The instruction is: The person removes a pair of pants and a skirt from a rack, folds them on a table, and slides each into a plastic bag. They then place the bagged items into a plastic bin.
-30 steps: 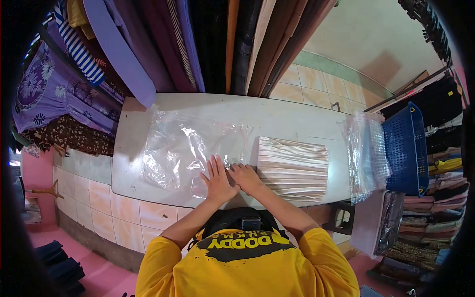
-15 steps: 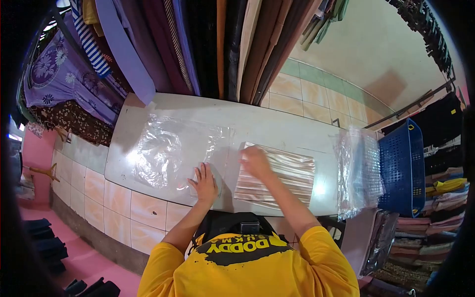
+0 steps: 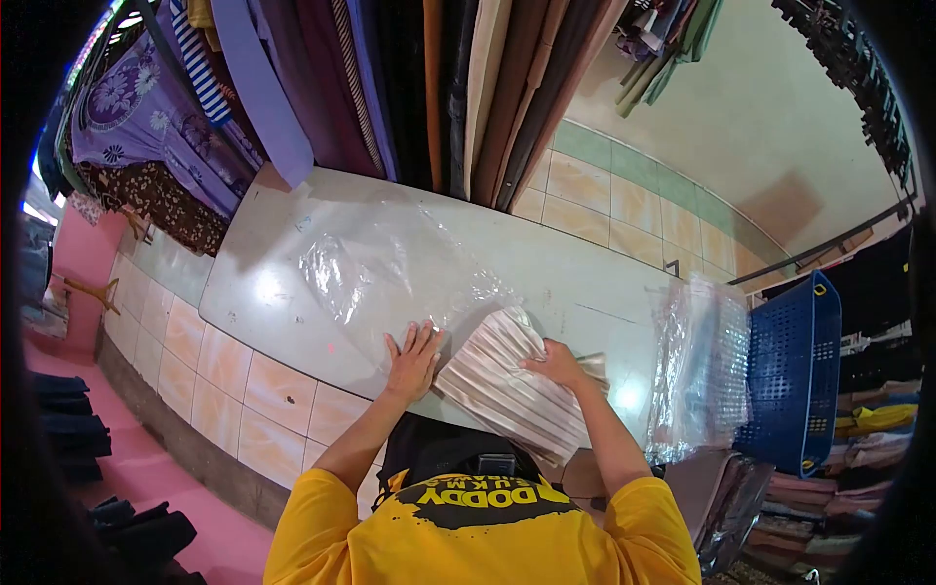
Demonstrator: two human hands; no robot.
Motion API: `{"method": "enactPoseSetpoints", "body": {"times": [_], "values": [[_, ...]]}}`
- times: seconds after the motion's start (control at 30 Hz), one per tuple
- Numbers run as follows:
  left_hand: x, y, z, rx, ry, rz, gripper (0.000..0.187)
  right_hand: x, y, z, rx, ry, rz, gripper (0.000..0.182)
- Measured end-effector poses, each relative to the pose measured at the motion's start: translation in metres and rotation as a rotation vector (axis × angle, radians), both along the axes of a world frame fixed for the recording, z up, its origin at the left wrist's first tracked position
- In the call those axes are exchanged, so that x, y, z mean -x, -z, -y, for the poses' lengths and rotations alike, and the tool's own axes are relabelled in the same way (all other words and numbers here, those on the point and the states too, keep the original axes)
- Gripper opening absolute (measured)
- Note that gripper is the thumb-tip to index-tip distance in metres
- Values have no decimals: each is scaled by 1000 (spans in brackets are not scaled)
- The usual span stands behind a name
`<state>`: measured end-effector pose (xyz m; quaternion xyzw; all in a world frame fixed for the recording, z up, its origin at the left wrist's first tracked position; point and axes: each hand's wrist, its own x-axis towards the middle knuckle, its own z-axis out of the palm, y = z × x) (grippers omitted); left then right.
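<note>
A folded pleated satin cloth (image 3: 507,385), cream to pale pink, lies tilted at the table's near edge. My right hand (image 3: 558,366) is at its upper right part, thumb and fingers pinching the pleats. My left hand (image 3: 414,361) rests flat with fingers apart on the near end of a clear plastic bag (image 3: 390,258), close to the cloth's left corner. The bag is spread slantwise over the table, thin and wrinkled, and its near corner reaches toward the cloth. What the garment is cannot be made out in its folded form.
The white table (image 3: 263,234) has rounded corners. A stack of clear plastic bags (image 3: 697,370) lies at its right end, against a blue perforated basket (image 3: 795,375). Hanging fabrics (image 3: 409,88) line the far side. Folded clothes (image 3: 829,487) are piled at the right.
The pleated cloth has turned slantwise and its right side has bunched. My right hand has moved from its upper left corner to the right. The bag has turned with my left hand on it.
</note>
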<state>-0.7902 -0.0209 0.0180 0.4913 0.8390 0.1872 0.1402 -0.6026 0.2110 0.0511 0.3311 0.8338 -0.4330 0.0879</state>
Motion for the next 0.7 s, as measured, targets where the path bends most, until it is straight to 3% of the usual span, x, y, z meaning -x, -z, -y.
{"method": "enactPoseSetpoints", "body": {"times": [0.03,0.1,0.2,0.3,0.43,0.5,0.7], "values": [[0,2,-1,-1,-10,1,44,-7,3,-2,-1,-10,1,53],[0,2,-5,-27,20,18,43,-15,4,-7,375,89,-195,41],[0,-9,-12,-11,12,156,43,-11,-12,-13,512,10,-126,33],[-1,-10,-18,-43,21,172,42,6,-15,-12,494,-201,-72,33],[-7,-20,-23,-64,58,138,43,28,-8,-8,535,-288,-2,34],[-12,-24,-23,4,137,-18,46,32,8,-15,630,-139,-72,33],[-22,-25,-22,-25,178,-91,47,22,16,-38,661,276,-213,35]]}}
